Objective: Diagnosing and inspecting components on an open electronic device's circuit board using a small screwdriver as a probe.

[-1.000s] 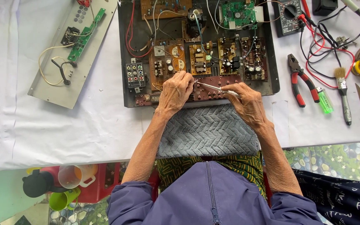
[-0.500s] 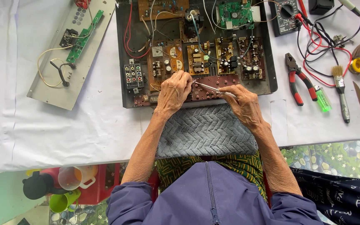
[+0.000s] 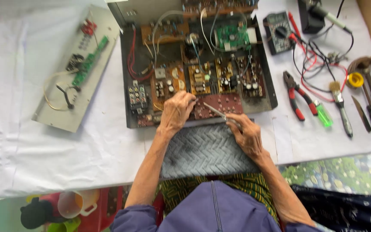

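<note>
My left hand (image 3: 177, 111) rests curled on the front edge of the open chassis (image 3: 127, 86), fingertips pressing on the reddish circuit board (image 3: 226, 103) at the chassis's six o'clock; I cannot tell whether it pinches anything. My right hand (image 3: 247, 135) closes narrowly around metal tweezers (image 3: 214, 111), whose tips point toward ten o'clock over that board, just beside my left fingers. A grey woven mat (image 3: 205, 150) lies under both wrists. At three o'clock from the chassis lie red-handled pliers (image 3: 297, 96), a green-handled screwdriver (image 3: 323, 115) and a brush (image 3: 340, 107). At nine o'clock sits the detached grey panel (image 3: 71, 81).
</note>
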